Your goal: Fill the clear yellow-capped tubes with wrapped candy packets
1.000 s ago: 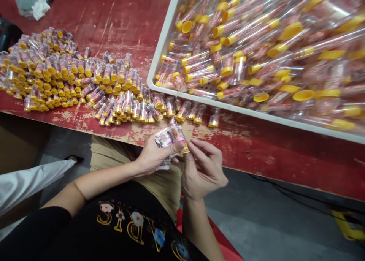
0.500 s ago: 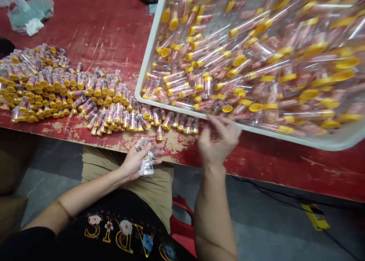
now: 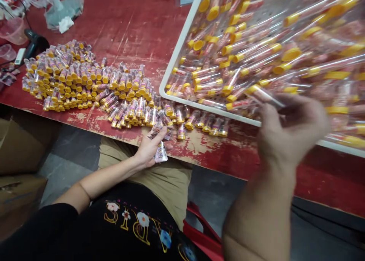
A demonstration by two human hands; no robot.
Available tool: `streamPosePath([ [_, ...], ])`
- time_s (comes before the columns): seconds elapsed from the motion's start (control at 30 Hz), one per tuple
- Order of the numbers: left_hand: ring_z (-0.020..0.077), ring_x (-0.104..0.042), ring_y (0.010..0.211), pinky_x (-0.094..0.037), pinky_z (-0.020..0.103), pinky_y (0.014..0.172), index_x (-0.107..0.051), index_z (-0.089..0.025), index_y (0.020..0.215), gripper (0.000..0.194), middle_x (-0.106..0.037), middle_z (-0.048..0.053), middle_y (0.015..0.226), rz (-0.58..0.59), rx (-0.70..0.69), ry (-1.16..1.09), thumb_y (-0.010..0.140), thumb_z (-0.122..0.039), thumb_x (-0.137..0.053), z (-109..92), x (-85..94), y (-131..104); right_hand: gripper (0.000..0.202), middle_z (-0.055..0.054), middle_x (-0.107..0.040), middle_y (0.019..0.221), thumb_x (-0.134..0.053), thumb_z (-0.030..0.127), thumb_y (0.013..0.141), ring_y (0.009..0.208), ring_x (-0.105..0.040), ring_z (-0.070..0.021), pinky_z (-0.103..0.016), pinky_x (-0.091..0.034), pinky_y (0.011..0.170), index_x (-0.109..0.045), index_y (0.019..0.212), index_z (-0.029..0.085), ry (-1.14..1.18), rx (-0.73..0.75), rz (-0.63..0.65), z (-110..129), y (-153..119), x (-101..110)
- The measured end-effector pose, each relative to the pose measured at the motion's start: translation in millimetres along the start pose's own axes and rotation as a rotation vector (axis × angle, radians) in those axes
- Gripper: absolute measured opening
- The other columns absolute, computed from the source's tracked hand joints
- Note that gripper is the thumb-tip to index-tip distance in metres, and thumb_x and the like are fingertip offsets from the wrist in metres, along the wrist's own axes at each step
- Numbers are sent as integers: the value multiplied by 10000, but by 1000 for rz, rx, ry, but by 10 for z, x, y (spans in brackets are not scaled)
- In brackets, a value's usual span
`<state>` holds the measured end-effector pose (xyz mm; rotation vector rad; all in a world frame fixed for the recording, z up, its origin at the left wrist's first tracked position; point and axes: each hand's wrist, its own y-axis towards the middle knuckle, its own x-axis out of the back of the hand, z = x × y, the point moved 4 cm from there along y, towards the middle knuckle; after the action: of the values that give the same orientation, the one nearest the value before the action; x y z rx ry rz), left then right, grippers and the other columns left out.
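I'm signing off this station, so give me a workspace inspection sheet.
Surface: red table, paint worn at near edge.
Job's things: yellow-capped tubes in white tray; small tubes piled to its left.
Clutter: plastic bag, crumpled tissue, far left.
Hands: left hand's grip closed on printed pieces; right hand at a tube, blurred, hold unclear.
Cables: black cable, lower right.
Surroundings: cardboard box left, red chair below.

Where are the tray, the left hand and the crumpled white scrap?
Tray (image 3: 181, 40), head view: its left rim.
Left hand (image 3: 146, 151), head view: near the thumb's base.
Crumpled white scrap (image 3: 66, 24), head view: its middle.
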<state>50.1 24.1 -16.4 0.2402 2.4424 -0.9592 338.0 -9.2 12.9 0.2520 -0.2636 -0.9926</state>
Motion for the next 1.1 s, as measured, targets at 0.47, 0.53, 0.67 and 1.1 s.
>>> streamPosePath([
  [0.47,58,-585,557,-518,203,519,-741,-131,759,525,-696,-21,740,-23,-191,69,552,-532,-1008,117,-40,3,464,30,-662,743,-943,413,690,533,-423,-45,-196,-409,509,-763,1066,209,215,-397,312,244,-1495,-661],
  [0.53,52,-567,549,-500,191,514,-712,-135,729,569,-673,-33,690,-52,-198,27,518,-569,-1012,111,-49,-12,354,48,-581,650,-865,472,798,497,-396,-52,-200,-381,477,-755,1002,204,190,-363,278,234,-1539,-707],
  [0.67,55,-542,535,-514,197,537,-656,-152,729,596,-611,-58,624,-88,-137,9,547,-606,-997,68,-68,-33,398,7,-625,799,-739,542,907,601,-544,-97,-243,-511,571,-725,1155,231,237,-345,340,224,-1544,-621],
  [1.1,78,-588,541,-540,238,559,-627,-173,846,586,-644,-49,726,71,-5,38,637,-600,-970,41,-87,-31,320,-61,-778,1077,-831,216,863,987,-744,-208,-380,-630,916,-786,1176,268,-165,329,383,665,-1547,-196],
])
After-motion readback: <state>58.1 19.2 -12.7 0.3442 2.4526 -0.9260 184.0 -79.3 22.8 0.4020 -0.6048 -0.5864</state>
